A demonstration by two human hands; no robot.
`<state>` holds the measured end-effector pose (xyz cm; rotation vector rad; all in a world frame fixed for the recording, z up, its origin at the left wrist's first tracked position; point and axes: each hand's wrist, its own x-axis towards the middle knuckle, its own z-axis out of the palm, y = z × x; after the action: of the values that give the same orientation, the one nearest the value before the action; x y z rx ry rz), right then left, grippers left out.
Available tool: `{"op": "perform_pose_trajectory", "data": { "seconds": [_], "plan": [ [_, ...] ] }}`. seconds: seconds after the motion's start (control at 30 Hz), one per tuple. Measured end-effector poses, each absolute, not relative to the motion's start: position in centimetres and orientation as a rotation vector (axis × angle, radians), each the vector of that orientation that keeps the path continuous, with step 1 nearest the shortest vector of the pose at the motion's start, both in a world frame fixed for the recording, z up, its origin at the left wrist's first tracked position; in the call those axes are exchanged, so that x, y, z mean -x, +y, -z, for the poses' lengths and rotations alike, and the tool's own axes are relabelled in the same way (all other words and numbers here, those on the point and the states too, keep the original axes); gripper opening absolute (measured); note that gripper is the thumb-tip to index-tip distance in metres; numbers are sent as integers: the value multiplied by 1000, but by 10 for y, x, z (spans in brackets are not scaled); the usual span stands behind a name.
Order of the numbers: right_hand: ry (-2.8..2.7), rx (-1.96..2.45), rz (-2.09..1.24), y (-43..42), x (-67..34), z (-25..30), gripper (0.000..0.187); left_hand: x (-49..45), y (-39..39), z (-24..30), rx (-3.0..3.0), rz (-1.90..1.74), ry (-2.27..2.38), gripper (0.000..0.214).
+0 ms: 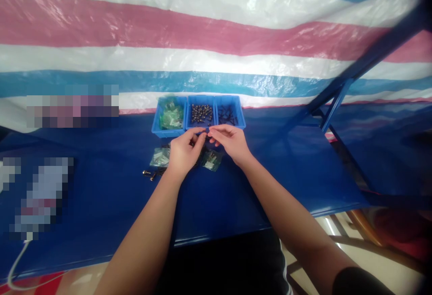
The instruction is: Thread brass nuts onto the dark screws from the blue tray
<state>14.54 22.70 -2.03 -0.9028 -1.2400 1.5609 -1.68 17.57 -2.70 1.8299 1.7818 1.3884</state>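
Observation:
My left hand (185, 151) and my right hand (232, 142) meet at the fingertips just in front of three blue bins. Both are closed in a pinch. Something tiny and dark shows between the fingertips, too small to name. Beneath and beside my left hand lie a clear bag of small parts (159, 157) and loose dark bolt-like pieces with shiny ends (148, 174). Another small bag of parts (212, 160) lies between my wrists. Part of this pile is hidden by my left hand.
The left bin (168, 132) holds greenish plastic bags. Small dark-and-brass metal pieces (201, 113) fill the middle bin, and dark screws (227, 116) the right one. A blue metal frame (332, 104) stands right. A white cable (15, 263) leads to a blurred item at left.

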Motion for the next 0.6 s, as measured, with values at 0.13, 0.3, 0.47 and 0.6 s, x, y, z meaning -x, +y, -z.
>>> {"op": "perform_pose_trajectory", "data": {
  "seconds": [0.13,0.3,0.47,0.6],
  "plan": [
    [-1250,936,-1587,226,-146,20,36,16,175,27,-1833,-1383,1782,26],
    [-1258,948,-1592,227,-144,22,39,15,175,26,-1805,-1374,1803,26],
    [-1253,968,-1572,226,-144,22,37,15,174,27,-1815,-1365,1776,25],
    [-1319,992,-1477,225,-145,22,37,15,173,25,-1808,-1379,1755,26]
  ]
}}
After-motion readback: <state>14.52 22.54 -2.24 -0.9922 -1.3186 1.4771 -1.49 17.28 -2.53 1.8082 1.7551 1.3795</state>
